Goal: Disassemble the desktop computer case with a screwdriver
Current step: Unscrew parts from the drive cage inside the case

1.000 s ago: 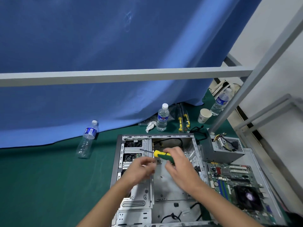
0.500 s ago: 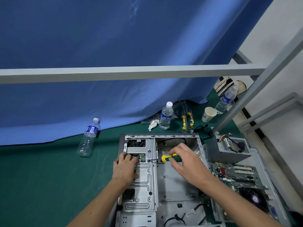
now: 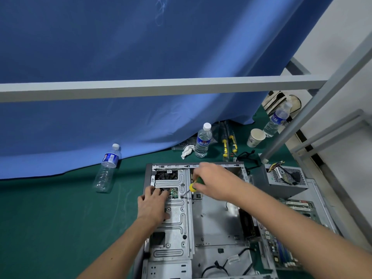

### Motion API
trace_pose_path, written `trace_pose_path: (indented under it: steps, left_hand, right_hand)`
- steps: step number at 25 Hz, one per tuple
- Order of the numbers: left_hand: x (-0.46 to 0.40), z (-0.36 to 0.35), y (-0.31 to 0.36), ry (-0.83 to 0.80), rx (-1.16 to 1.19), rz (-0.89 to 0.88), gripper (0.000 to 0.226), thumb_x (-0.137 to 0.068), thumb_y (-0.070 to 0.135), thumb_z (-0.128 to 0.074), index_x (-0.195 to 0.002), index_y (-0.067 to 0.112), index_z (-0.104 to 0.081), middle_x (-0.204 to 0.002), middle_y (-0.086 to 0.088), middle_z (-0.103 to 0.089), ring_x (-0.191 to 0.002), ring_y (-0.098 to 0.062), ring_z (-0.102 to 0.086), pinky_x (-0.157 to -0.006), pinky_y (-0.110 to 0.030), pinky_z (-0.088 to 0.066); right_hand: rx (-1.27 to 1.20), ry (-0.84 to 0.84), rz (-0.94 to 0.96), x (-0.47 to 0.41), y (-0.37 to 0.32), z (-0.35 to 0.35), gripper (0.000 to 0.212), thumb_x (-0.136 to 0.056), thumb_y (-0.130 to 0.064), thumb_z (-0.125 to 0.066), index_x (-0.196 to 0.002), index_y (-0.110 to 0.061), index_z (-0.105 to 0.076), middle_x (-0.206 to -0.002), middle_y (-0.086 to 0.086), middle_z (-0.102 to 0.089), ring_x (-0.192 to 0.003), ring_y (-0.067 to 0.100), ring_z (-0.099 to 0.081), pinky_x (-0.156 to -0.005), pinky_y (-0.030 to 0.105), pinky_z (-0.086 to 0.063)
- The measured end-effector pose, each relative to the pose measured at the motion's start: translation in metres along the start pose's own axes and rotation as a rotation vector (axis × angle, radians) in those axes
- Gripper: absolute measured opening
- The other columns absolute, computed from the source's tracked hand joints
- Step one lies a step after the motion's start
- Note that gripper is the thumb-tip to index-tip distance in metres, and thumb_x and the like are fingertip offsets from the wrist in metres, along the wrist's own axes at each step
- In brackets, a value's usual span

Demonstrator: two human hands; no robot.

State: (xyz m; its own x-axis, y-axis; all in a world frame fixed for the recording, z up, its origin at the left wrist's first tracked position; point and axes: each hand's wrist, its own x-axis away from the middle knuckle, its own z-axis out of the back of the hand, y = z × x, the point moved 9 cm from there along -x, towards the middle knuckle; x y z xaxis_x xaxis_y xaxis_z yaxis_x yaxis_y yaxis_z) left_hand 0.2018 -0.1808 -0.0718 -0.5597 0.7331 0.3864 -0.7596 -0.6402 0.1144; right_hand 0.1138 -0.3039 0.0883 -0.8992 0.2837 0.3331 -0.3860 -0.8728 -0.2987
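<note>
**Screwdriver tip on bracket screw, case lying open**

The computer case (image 3: pixel 209 224) lies on its side on the green mat (image 3: pixel 60 228), open side up, near edge cut off by the bottom of the view. Right hand (image 3: pixel 216 181) grips the screwdriver (image 3: pixel 195 184) by its green-and-yellow handle, fingers curled round it; shaft slants down and left, tip on a screw in the ribbed metal bracket (image 3: pixel 177 216). Left hand (image 3: pixel 154 205) rests flat on that bracket, fingers spread, fingertips at a small green circuit board (image 3: pixel 174 193).

Power supply (image 3: pixel 281 182) sits just right of the case; motherboard (image 3: pixel 285 232) lies right of it too. Upright water bottle (image 3: pixel 203 140), paper cup (image 3: pixel 255 137) and spare screwdrivers (image 3: pixel 228 143) stand beyond the case. Another bottle (image 3: pixel 107 168) leans against the blue curtain (image 3: pixel 120 47).
</note>
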Motion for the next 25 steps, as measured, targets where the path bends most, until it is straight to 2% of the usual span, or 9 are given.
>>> trace_pose_path:
  steps: [2, 5, 9, 12, 15, 18, 21, 23, 25]
  left_hand:
    - [0.0, 0.002, 0.001, -0.01, -0.027, 0.0, 0.07, -0.082, 0.044, -0.072, -0.14, 0.033, -0.036, -0.14, 0.005, -0.041, -0.139, -0.025, -0.019, -0.105, -0.047, -0.032]
    - [0.001, 0.004, 0.003, -0.025, -0.047, 0.0, 0.071, -0.083, 0.044, -0.071, -0.142, 0.033, -0.034, -0.141, 0.004, -0.039, -0.139, -0.025, -0.019, -0.104, -0.047, -0.033]
    - [0.002, 0.002, 0.002, -0.025, -0.028, 0.008, 0.071, -0.084, 0.043, -0.07, -0.144, 0.033, -0.032, -0.143, 0.004, -0.037, -0.141, -0.025, -0.016, -0.105, -0.048, -0.033]
    - [0.002, 0.001, 0.002, -0.031, -0.013, 0.016, 0.069, -0.084, 0.041, -0.07, -0.142, 0.033, -0.033, -0.143, 0.004, -0.037, -0.141, -0.025, -0.015, -0.105, -0.048, -0.032]
    - [0.0, 0.003, 0.004, -0.039, -0.028, 0.023, 0.07, -0.083, 0.039, -0.071, -0.141, 0.032, -0.034, -0.142, 0.004, -0.037, -0.14, -0.025, -0.016, -0.105, -0.048, -0.032]
    - [-0.002, 0.003, 0.004, -0.044, -0.039, 0.031, 0.068, -0.083, 0.037, -0.071, -0.141, 0.033, -0.034, -0.142, 0.004, -0.036, -0.139, -0.025, -0.017, -0.103, -0.048, -0.034]
    - [-0.002, 0.005, 0.005, -0.058, -0.046, 0.041, 0.067, -0.084, 0.033, -0.07, -0.14, 0.032, -0.034, -0.142, 0.004, -0.035, -0.139, -0.025, -0.016, -0.103, -0.048, -0.035]
    - [-0.001, 0.005, 0.006, -0.058, -0.051, 0.043, 0.066, -0.085, 0.034, -0.07, -0.14, 0.032, -0.034, -0.142, 0.003, -0.035, -0.139, -0.025, -0.016, -0.103, -0.048, -0.035]
    - [-0.001, 0.006, 0.006, -0.059, -0.05, 0.046, 0.065, -0.085, 0.033, -0.069, -0.141, 0.031, -0.034, -0.143, 0.003, -0.035, -0.14, -0.025, -0.016, -0.103, -0.047, -0.035]
  right_hand:
    - [0.1, -0.035, -0.011, -0.023, -0.02, 0.006, 0.025, -0.094, -0.022, -0.055, -0.074, -0.008, -0.051, -0.077, 0.009, -0.052, -0.085, 0.034, -0.058, -0.066, 0.033, -0.04]
    - [0.261, -0.069, -0.006, -0.049, -0.056, 0.006, 0.013, -0.095, -0.015, -0.052, -0.091, -0.006, -0.061, -0.095, 0.013, -0.064, -0.097, 0.035, -0.062, -0.07, 0.033, -0.043]
    - [0.446, -0.149, 0.204, -0.052, -0.08, 0.001, 0.015, -0.087, 0.0, -0.052, -0.078, -0.012, -0.049, -0.096, 0.012, -0.064, -0.082, 0.032, -0.056, -0.067, 0.034, -0.045]
    - [0.493, -0.196, 0.366, -0.042, -0.073, 0.005, 0.013, -0.087, -0.006, -0.06, -0.098, -0.012, -0.063, -0.106, 0.004, -0.059, -0.102, 0.027, -0.051, -0.078, 0.038, -0.047]
    - [0.501, -0.159, 0.101, -0.046, -0.042, 0.004, 0.041, -0.099, -0.042, -0.049, -0.124, -0.01, -0.056, -0.118, 0.011, -0.057, -0.109, 0.031, -0.055, -0.074, 0.039, -0.045]
    - [0.624, -0.046, 0.115, -0.047, -0.047, 0.011, 0.025, -0.1, -0.017, -0.041, -0.114, -0.011, -0.06, -0.11, 0.011, -0.065, -0.096, 0.031, -0.06, -0.061, 0.034, -0.035]
    - [0.309, -0.103, 0.31, -0.041, -0.057, 0.012, 0.027, -0.086, -0.003, -0.052, -0.109, -0.015, -0.054, -0.105, 0.006, -0.049, -0.1, 0.028, -0.044, -0.069, 0.033, -0.034]
    - [0.204, -0.136, 0.209, -0.041, -0.051, 0.007, 0.023, -0.088, -0.013, -0.06, -0.111, -0.014, -0.054, -0.109, 0.008, -0.048, -0.104, 0.03, -0.045, -0.077, 0.036, -0.042]
    - [0.414, -0.036, -0.002, -0.044, -0.036, 0.01, 0.031, -0.1, -0.037, -0.05, -0.114, -0.01, -0.056, -0.112, 0.013, -0.058, -0.104, 0.032, -0.058, -0.068, 0.036, -0.043]
